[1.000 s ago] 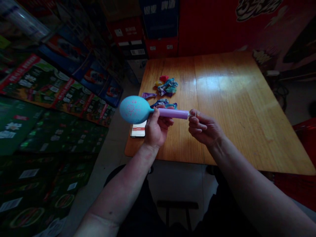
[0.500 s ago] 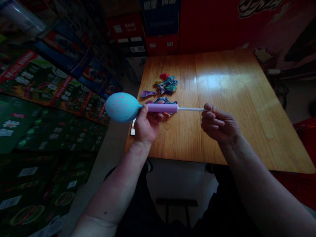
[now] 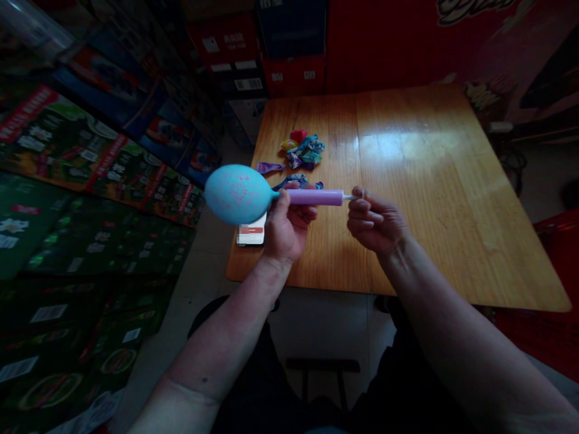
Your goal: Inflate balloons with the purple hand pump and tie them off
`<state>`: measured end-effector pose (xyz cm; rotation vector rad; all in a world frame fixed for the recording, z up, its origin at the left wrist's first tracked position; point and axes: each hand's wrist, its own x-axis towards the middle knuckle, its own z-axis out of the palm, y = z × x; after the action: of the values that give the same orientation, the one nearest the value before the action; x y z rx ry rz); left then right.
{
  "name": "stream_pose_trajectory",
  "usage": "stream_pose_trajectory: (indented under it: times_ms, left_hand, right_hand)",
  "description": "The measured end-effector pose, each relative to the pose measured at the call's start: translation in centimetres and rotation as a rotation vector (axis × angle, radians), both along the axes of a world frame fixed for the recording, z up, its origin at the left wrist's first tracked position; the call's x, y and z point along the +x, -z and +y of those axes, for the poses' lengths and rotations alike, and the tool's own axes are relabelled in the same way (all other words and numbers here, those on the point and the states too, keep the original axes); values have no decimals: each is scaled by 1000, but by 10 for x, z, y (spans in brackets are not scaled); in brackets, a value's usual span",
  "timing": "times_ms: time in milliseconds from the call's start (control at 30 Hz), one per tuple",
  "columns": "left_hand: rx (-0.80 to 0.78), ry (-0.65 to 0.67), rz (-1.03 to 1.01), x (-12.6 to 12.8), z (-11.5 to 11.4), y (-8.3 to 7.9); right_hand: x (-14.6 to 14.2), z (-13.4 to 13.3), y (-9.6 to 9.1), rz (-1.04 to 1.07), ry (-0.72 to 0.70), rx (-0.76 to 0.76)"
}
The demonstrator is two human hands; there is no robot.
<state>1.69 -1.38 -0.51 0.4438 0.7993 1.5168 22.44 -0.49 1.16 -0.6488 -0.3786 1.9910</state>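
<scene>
A blue balloon [image 3: 237,193] with pink markings, partly inflated, is fitted on the left end of a purple balloon pump [image 3: 319,197]. My left hand [image 3: 289,226] is closed round the pump's left end, its thumb by the balloon's neck. The fingers of my right hand [image 3: 375,220] grip the handle end of the pump's white rod [image 3: 347,197], of which only a short length shows. Beyond the pump lies a pile of limp coloured balloons [image 3: 305,150]. A purple limp balloon [image 3: 270,168] rests beside it, and patterned ones [image 3: 296,179] are partly hidden behind the pump.
The wooden table [image 3: 429,241] stretches to the right under my hands. A phone [image 3: 253,234] with a lit screen lies near its left edge. Green cartons [image 3: 99,241] are stacked on the left, and red and blue boxes [image 3: 294,75] stand at the back.
My right hand has pushed the white rod leftward, most of the way into the pump. The balloon looks larger. My left hand, pump and balloon have shifted right, uncovering more of the phone.
</scene>
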Motion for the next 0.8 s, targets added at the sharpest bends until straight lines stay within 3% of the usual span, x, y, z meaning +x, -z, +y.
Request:
stream_pose_trajectory:
  times_ms: [133,333,433,500,667,800]
  left_hand:
    - [19,75,23,5,-2,2]
    - [25,-3,-7,-1,0,-2]
    - [16,74,-10,0,-1,0]
    - [25,90,4,-2,-1,-1]
    - [23,-15,41,-2,0,-1]
    - [26,68,24,0,0,2]
  right_hand:
    - [1,0,0,36,-78,-41]
    - [2,-2,-4,15,2,-55]
    - [-3,-4,0,36,-65,-89]
    - [3,-3,0,35,-59,-43]
    - [9,-1,3,-35,0,93]
    - [-3,-3,8,13,-80,-26]
